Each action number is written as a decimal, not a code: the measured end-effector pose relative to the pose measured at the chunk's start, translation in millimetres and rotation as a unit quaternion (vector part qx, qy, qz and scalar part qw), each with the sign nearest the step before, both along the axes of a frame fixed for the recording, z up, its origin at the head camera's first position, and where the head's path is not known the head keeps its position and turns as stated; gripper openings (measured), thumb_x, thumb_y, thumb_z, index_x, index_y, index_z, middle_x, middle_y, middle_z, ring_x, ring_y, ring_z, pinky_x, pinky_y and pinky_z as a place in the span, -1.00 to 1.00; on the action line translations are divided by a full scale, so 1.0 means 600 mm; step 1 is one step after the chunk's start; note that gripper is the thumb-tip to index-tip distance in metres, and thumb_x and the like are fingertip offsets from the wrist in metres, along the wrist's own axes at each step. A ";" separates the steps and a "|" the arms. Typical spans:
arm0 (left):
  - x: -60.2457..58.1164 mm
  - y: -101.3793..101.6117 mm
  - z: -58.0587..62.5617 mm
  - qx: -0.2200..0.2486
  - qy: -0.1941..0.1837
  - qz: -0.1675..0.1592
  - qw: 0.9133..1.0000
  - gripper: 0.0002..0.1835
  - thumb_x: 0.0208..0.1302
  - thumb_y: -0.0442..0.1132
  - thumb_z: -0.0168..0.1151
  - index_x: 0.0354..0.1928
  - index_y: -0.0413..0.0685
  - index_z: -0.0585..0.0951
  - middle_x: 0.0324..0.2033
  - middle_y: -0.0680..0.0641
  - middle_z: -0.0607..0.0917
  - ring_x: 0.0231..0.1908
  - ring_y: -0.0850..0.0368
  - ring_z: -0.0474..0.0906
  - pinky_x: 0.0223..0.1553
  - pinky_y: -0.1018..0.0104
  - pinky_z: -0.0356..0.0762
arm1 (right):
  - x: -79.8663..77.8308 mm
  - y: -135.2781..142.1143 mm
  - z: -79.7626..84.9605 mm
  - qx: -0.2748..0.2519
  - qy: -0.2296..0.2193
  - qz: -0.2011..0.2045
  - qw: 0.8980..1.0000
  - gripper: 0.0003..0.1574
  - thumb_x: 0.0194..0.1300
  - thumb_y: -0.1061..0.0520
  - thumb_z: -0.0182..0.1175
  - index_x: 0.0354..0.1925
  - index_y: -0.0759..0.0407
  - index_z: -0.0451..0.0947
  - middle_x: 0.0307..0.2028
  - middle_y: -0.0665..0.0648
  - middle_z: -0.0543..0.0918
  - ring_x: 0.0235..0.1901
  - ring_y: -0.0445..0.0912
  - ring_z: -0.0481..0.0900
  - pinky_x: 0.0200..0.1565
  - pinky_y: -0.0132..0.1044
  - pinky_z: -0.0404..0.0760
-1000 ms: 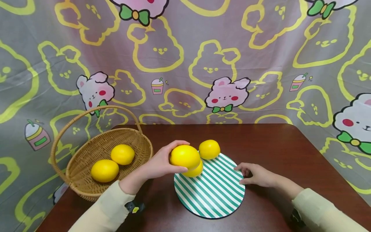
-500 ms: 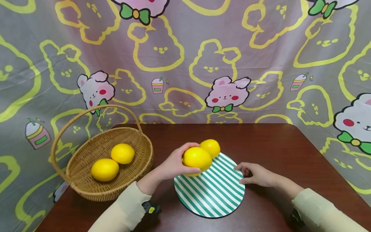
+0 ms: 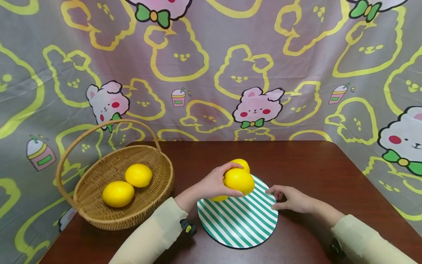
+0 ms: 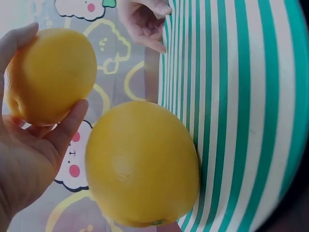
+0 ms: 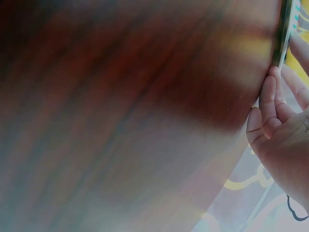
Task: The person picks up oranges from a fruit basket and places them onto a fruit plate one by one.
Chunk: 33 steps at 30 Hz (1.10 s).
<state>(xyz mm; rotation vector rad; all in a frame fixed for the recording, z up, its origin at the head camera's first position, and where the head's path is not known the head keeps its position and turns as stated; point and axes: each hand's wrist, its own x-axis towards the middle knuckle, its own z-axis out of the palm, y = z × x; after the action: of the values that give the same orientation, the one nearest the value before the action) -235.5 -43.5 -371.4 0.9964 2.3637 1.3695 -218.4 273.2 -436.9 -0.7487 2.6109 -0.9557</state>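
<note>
My left hand [image 3: 214,182] grips a yellow lemon [image 3: 240,181] above a round plate [image 3: 239,225] with green and white stripes. Thumb and fingers lie on either side of the fruit, as the left wrist view also shows. Behind it on the plate, partly covered, sits a second lemon [image 3: 242,163]. A third lemon [image 3: 219,198] on the plate's left is mostly hidden under my left hand. My right hand [image 3: 294,199] touches the plate's right edge, its thumb and forefinger spread apart; the right wrist view shows these fingers [image 5: 268,96] against the rim.
A wicker basket [image 3: 115,224] with a tall arched handle [image 3: 108,123] stands left on the brown table [image 3: 296,157]. Two lemons lie in it, one nearer [image 3: 118,194] and one farther [image 3: 138,175]. A patterned curtain [image 3: 204,55] hangs behind the table.
My left hand has carried its lemon rightward over the plate, now in front of the rear lemon. The right hand and the plate stay where they were.
</note>
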 end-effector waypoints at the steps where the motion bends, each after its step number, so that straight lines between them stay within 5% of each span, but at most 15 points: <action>1: -0.003 0.003 -0.001 -0.002 0.005 -0.003 1.000 -0.22 -0.02 -0.08 0.55 0.25 0.27 0.36 0.04 0.14 0.50 -0.08 0.11 0.48 -0.12 0.25 0.54 | 0.000 -0.001 0.000 0.002 -0.001 -0.001 1.000 -0.41 0.19 -0.02 0.38 0.12 0.15 0.48 -0.34 -0.02 0.47 -0.31 -0.12 0.42 -0.29 -0.35 0.46; 16: -0.040 0.042 -0.023 -0.098 0.035 -0.047 0.993 -0.24 -0.03 0.03 0.55 0.23 0.35 0.39 -0.01 0.23 0.49 -0.10 0.19 0.44 -0.13 0.28 0.48 | -0.003 0.001 -0.002 -0.001 -0.007 -0.003 1.000 -0.41 0.18 -0.01 0.39 0.12 0.15 0.48 -0.35 -0.02 0.47 -0.32 -0.12 0.42 -0.30 -0.36 0.47; 23: -0.048 0.054 -0.022 -0.158 0.076 -0.060 0.983 -0.24 -0.07 0.13 0.54 0.21 0.38 0.40 -0.06 0.29 0.50 -0.13 0.25 0.44 -0.12 0.31 0.46 | -0.003 0.000 0.000 -0.002 -0.008 -0.004 1.000 -0.40 0.17 -0.01 0.40 0.12 0.15 0.48 -0.36 0.00 0.47 -0.33 -0.12 0.42 -0.31 -0.37 0.47; 33: -0.064 0.072 -0.017 -0.219 0.073 -0.093 0.969 -0.22 -0.04 0.08 0.54 0.25 0.26 0.40 -0.08 0.28 0.51 -0.13 0.26 0.43 -0.08 0.29 0.43 | -0.004 0.000 -0.001 0.002 -0.007 -0.003 1.000 -0.40 0.18 -0.02 0.39 0.13 0.15 0.48 -0.36 -0.01 0.47 -0.32 -0.12 0.42 -0.30 -0.36 0.45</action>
<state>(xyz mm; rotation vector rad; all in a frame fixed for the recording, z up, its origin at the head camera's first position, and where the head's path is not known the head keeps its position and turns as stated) -273.9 0.0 -381.7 1.1729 2.4439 0.6840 -221.0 273.4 -437.2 -0.7306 2.6036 -0.9545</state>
